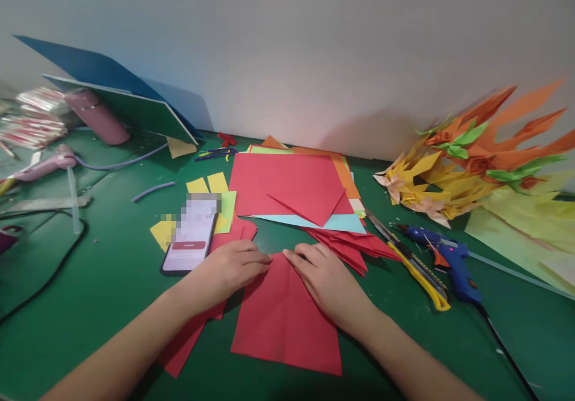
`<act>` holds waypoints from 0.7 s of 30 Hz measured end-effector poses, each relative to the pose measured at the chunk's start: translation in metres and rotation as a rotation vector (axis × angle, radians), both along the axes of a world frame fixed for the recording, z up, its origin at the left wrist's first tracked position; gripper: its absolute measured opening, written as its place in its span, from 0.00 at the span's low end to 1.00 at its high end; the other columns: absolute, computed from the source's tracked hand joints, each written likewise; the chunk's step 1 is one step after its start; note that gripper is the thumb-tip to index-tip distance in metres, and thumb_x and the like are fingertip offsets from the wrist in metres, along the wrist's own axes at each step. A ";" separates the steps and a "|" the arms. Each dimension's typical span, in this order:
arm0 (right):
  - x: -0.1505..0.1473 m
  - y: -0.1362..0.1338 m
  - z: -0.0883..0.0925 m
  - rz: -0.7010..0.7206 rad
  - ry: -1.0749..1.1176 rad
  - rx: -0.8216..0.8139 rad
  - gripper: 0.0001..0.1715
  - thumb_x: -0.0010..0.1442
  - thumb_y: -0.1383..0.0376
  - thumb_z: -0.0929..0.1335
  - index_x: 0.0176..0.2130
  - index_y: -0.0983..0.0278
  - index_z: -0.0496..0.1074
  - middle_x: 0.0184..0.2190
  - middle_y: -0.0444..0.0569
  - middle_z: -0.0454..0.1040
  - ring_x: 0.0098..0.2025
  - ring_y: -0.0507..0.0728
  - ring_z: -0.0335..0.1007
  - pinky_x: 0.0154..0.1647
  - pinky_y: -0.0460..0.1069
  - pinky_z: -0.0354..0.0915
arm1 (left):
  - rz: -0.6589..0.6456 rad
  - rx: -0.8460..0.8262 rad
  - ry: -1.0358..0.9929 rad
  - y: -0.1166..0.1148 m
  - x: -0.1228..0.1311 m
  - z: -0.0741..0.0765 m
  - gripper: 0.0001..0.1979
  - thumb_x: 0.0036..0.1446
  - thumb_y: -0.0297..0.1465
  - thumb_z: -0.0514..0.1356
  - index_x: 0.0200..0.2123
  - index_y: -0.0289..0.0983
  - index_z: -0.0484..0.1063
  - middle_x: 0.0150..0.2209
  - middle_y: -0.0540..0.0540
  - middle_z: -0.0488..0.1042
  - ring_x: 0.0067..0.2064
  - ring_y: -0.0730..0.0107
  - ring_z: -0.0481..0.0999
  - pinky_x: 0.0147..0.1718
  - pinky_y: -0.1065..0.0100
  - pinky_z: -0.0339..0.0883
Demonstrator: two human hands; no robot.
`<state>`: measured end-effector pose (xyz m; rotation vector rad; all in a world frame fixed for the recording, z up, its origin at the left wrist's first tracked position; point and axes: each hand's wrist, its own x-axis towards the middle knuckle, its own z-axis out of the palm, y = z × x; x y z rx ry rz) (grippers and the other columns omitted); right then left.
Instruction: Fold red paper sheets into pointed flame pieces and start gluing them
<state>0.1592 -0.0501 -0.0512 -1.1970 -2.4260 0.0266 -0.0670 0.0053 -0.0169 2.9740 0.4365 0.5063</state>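
Note:
A creased sheet of red paper (pixel 287 323) lies in front of me, with a fold line down its middle. At its upper left edge my left hand (pixel 233 269) pinches the paper between thumb and fingers. My right hand (pixel 318 275) grips the upper right edge, fingertips pressed close to the centre crease. Under and beside my left forearm lie more red paper strips (pixel 184 347). A phone (pixel 191 248) rests just left of my left hand. Beyond my right hand is a pile of folded red paper pieces (pixel 354 248).
Stacked coloured sheets (pixel 283 179) lie at the back centre. A yellow cutter knife (pixel 422 281) and a blue glue gun (pixel 458 263) are at right, below paper flowers (pixel 476 161). Left are a pink glue gun (pixel 49 164), a bottle (pixel 96 116) and leaning boards (pixel 144 110).

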 end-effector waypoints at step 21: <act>-0.003 -0.003 -0.002 -0.094 -0.049 -0.001 0.23 0.66 0.72 0.57 0.57 0.69 0.67 0.44 0.59 0.72 0.38 0.60 0.64 0.40 0.54 0.66 | 0.107 0.114 -0.010 -0.014 -0.006 -0.003 0.21 0.69 0.25 0.41 0.41 0.33 0.74 0.43 0.45 0.80 0.40 0.65 0.76 0.42 0.62 0.68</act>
